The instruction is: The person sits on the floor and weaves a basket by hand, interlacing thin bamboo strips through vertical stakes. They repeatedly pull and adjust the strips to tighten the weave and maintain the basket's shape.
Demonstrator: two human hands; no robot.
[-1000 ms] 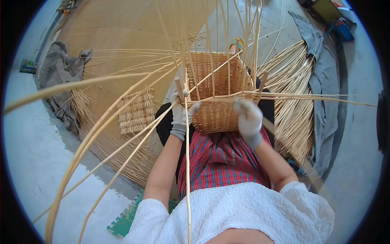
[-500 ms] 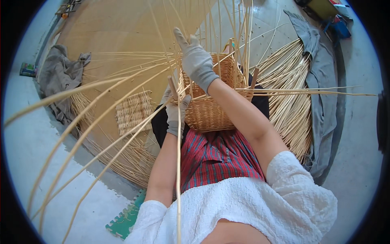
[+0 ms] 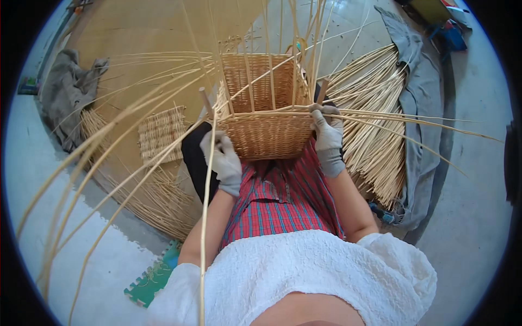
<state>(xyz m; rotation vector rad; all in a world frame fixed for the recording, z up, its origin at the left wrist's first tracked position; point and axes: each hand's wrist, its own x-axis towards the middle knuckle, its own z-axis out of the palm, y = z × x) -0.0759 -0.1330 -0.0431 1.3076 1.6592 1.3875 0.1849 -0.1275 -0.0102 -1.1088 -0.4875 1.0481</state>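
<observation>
A woven wicker basket (image 3: 266, 138) sits at my lap, its inside facing up. Long upright willow stakes (image 3: 270, 81) rise from its rim, and a wooden post (image 3: 205, 102) stands at the left front corner, another post (image 3: 323, 91) at the right. At that right corner my gloved right hand (image 3: 328, 136) is closed, thumb and fingers pinching the willow rods (image 3: 375, 115) that run out to the right. My gloved left hand (image 3: 222, 162) is beside the basket's left front edge, fingers curled; whatever they hold is hidden. A long rod (image 3: 205, 217) passes by it toward me.
More rods (image 3: 130, 119) fan out to the left. A large bundle of rods (image 3: 380, 157) lies right on grey cloth (image 3: 421, 108). To the left are a woven square panel (image 3: 161, 133), loose thin rods (image 3: 147, 195), a grey cloth (image 3: 68, 100) and a green foam mat (image 3: 157, 277).
My right hand has come down from above the basket's far left to its right front corner and grips there. My left hand has slipped lower from the left post. The basket appears turned more toward me.
</observation>
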